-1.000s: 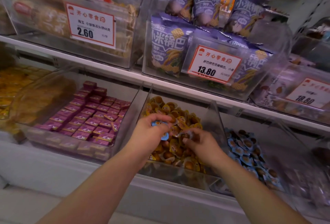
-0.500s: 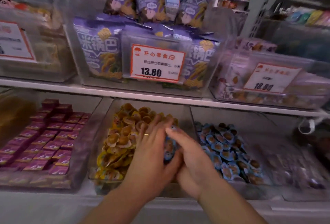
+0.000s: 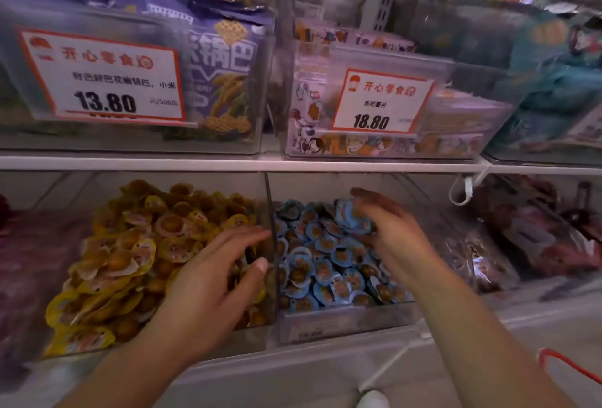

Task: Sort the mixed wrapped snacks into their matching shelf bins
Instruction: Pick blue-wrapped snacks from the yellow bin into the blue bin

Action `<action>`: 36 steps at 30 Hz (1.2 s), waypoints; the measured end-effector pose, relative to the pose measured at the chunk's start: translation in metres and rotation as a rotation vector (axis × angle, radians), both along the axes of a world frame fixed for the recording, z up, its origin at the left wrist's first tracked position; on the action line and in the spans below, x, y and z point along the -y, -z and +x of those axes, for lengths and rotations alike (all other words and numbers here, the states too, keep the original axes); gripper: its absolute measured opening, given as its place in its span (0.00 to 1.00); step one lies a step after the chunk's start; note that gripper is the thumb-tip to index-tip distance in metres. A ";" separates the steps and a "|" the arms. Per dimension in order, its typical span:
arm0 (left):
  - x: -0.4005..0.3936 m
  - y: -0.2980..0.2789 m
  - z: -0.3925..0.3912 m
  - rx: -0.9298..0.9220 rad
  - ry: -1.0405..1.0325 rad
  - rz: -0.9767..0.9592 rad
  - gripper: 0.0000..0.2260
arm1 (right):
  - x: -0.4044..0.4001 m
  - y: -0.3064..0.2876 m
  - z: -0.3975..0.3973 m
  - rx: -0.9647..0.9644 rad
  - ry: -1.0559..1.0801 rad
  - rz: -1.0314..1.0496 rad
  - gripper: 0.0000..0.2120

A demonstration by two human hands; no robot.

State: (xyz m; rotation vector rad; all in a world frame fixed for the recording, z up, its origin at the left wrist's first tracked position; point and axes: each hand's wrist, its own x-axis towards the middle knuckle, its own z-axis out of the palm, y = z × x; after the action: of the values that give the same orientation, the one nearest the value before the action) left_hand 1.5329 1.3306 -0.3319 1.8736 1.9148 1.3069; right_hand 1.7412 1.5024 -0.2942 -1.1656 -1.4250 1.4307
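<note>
Clear bin (image 3: 342, 323) holds blue snacks (image 3: 325, 264); neighbouring bin (image 3: 195, 347) holds yellow snacks (image 3: 136, 245).

You are facing two price cards on the upper shelf bins. Above your left grip (image 3: 208, 280), the left price card (image 3: 104, 77) is showing "开心零食", "小米" and "13.80"; the purple bag (image 3: 224, 78) beside it is showing "锅巴". Above your right grip (image 3: 387, 231), the right price card (image 3: 379, 101) is showing "开心零食" and "18.80".
</note>
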 end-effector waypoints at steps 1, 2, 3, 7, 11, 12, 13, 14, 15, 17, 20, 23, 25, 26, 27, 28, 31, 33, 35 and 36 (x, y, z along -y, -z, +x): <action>0.001 -0.001 -0.002 -0.007 -0.010 -0.012 0.17 | -0.012 0.005 0.011 0.072 0.026 0.003 0.08; 0.003 -0.002 -0.004 -0.010 -0.023 -0.017 0.17 | -0.022 0.010 0.020 0.123 0.064 0.032 0.06; 0.006 -0.003 -0.007 -0.005 -0.043 -0.015 0.16 | -0.028 0.015 0.027 0.135 0.106 0.082 0.06; 0.024 -0.009 -0.030 -0.008 -0.195 0.038 0.13 | -0.019 0.018 0.021 0.104 0.193 0.293 0.13; 0.058 -0.021 -0.064 -0.059 -0.437 0.167 0.11 | 0.028 0.003 -0.020 0.141 0.051 0.650 0.15; 0.069 -0.023 -0.072 -0.070 -0.478 0.187 0.12 | 0.044 -0.003 -0.033 0.138 -0.015 0.741 0.13; 0.081 -0.023 -0.080 -0.081 -0.507 0.209 0.12 | 0.061 -0.007 -0.048 0.140 -0.099 0.831 0.13; 0.091 -0.023 -0.087 -0.093 -0.524 0.224 0.13 | 0.076 -0.010 -0.063 0.153 -0.199 0.905 0.12; 0.101 -0.021 -0.093 -0.111 -0.540 0.229 0.15 | 0.090 -0.011 -0.079 0.175 -0.318 0.950 0.12; 0.116 -0.016 -0.103 -0.168 -0.574 0.208 0.20 | 0.116 -0.008 -0.112 0.275 -0.552 0.939 0.11; 0.132 -0.012 -0.117 -0.200 -0.594 0.135 0.21 | 0.143 0.004 -0.165 0.489 -0.844 0.860 0.18; 0.137 -0.008 -0.127 -0.215 -0.585 0.035 0.22 | 0.157 0.017 -0.212 0.745 -0.964 0.870 0.32; 0.138 -0.007 -0.131 -0.179 -0.576 -0.042 0.24 | 0.159 0.023 -0.233 0.873 -0.953 0.861 0.42; 0.137 -0.007 -0.132 -0.151 -0.569 -0.074 0.24 | 0.159 0.025 -0.240 0.913 -0.952 0.847 0.45; 0.136 -0.006 -0.132 -0.126 -0.559 -0.096 0.24 | 0.157 0.027 -0.243 0.946 -0.958 0.838 0.47; 0.134 -0.005 -0.133 -0.106 -0.545 -0.116 0.23 | 0.155 0.029 -0.244 0.972 -0.967 0.833 0.47; 0.129 -0.003 -0.132 -0.076 -0.497 -0.156 0.24 | 0.146 0.035 -0.240 0.994 -1.011 0.773 0.46; 0.126 -0.003 -0.132 -0.063 -0.489 -0.160 0.25 | 0.145 0.039 -0.236 0.960 -1.003 0.744 0.43; 0.124 -0.003 -0.133 -0.048 -0.493 -0.159 0.24 | 0.147 0.044 -0.237 0.904 -0.917 0.806 0.42; 0.124 -0.003 -0.133 -0.038 -0.487 -0.160 0.24 | 0.147 0.046 -0.237 0.883 -0.868 0.842 0.41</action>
State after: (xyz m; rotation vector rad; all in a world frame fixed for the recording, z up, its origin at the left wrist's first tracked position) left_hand 1.3995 1.2064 -0.3286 1.4158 2.5173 1.1852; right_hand 1.5038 1.3555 -0.3406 -0.5917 -3.0058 0.5258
